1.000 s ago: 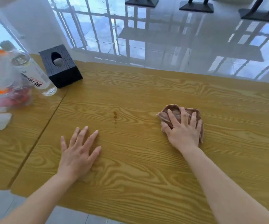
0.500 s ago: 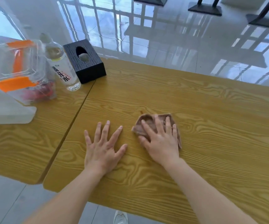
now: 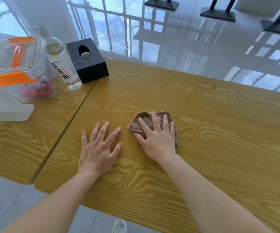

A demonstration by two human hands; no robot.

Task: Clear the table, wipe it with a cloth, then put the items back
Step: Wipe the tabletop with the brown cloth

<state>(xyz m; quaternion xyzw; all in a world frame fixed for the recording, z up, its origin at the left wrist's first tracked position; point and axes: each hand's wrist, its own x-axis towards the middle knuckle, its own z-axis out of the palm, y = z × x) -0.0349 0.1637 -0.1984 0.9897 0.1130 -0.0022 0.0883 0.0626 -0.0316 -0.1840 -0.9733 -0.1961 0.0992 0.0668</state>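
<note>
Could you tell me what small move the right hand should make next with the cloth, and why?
Probably slide the cloth rightward: the right hand presses it flat, the left hand lies close on its left, and open table stretches to its right.

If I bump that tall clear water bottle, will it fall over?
Probably, if pushed near the top: the clear plastic water bottle stands upright, tall on a narrow base. Being round, it would likely roll once down. The black tissue box close beside it might stop it.

Cloth (image 3: 154,122) on table (image 3: 203,132); bottle (image 3: 62,64) left of tissue box (image 3: 89,64).
</note>
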